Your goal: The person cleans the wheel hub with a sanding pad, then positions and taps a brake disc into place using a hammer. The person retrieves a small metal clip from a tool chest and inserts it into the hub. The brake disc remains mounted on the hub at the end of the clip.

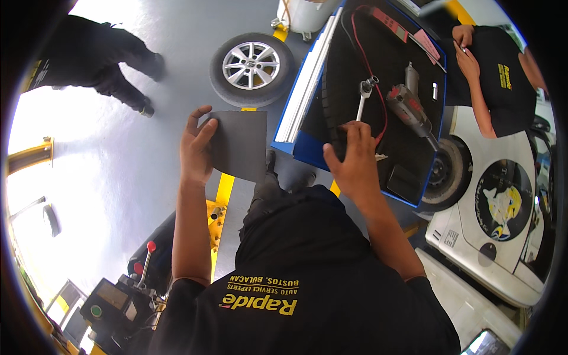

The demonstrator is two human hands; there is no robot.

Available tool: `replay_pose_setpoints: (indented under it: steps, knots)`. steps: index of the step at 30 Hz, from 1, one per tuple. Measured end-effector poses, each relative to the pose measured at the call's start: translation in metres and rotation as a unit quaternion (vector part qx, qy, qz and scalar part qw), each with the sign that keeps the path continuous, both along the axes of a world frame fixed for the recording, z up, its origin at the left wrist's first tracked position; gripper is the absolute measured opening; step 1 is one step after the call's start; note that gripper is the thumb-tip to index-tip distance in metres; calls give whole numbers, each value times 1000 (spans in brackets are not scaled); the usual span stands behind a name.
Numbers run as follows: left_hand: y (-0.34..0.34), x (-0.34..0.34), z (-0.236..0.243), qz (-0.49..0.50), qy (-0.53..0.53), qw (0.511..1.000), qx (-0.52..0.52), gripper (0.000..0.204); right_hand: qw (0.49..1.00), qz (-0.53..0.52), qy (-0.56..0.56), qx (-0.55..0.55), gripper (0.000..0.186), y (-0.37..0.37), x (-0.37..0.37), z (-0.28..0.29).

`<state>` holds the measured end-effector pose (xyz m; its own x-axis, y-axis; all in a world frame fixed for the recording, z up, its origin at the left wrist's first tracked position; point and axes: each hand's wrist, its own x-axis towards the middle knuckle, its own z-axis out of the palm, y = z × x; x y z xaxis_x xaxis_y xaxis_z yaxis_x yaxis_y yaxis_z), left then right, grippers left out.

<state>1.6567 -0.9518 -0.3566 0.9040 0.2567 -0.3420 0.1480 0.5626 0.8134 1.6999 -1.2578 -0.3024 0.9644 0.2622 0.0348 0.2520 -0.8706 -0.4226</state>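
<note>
L hand (198, 145) on my feed has a dark grey sheet (239, 145) pinched btwn thumb & fingers, held up over the floor (183, 74), L of the blue-edged surface (408, 155). R hand (355, 161) is at the near end of a ratchet (362, 100) on that surface, fingers bent, but I can't tell from here if it's gripping. Farther out I've got an impact wrench (407, 109) R of the ratchet & an alloy wheel (251, 65) flat on the floor.

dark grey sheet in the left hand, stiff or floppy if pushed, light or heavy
The dark grey sheet is probably light: the left hand alone pinches it by one side. It seems fairly stiff, as its free side looks nearly flat. Pushed there, unsupported, it might flex.
</note>
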Motion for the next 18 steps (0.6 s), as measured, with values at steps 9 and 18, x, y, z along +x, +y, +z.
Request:
replay_pose_setpoints:
  steps: [9, 18]
  knots:
    - [-50, -90, 31, 96, 46, 993, 45, 39, 993, 116, 18, -24, 56, -19, 16, -34]
    - [-163, -219, 75, 202, 109, 925, 304, 55, 960, 223, -68, -157, 36, -49, 16, 10]
